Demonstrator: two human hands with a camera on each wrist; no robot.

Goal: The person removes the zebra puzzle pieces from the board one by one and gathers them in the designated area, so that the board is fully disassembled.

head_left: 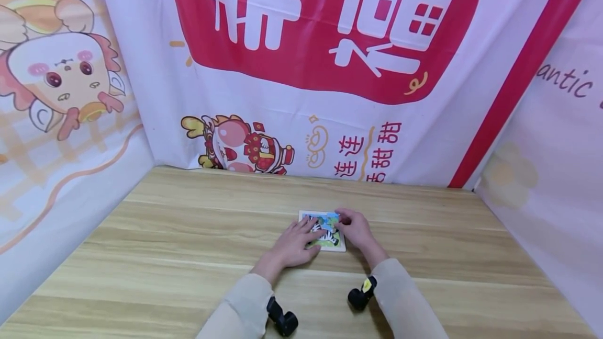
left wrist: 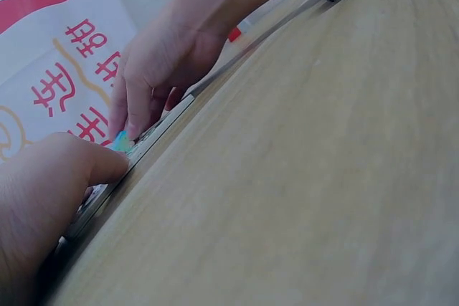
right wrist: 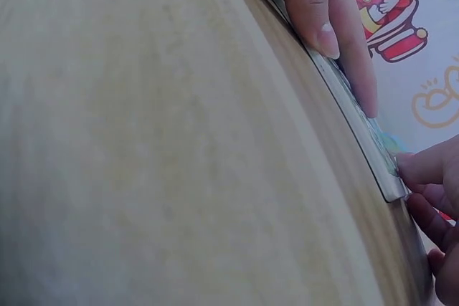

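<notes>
A small flat picture puzzle with a zebra on blue and green lies on the table, framed by a pale rim. My left hand rests across its left side, fingers spread over the picture and thumb near the lower edge. At the upper right corner, my right hand pinches a blue-green puzzle piece, which stands slightly raised above the board in the left wrist view. The right wrist view has the board nearly edge-on, and the right fingertips partly hide the piece.
The wood-grain table spreads around the puzzle. Printed curtains rise behind it and along both sides. Each sleeve carries a black wrist camera, one on the left and one on the right.
</notes>
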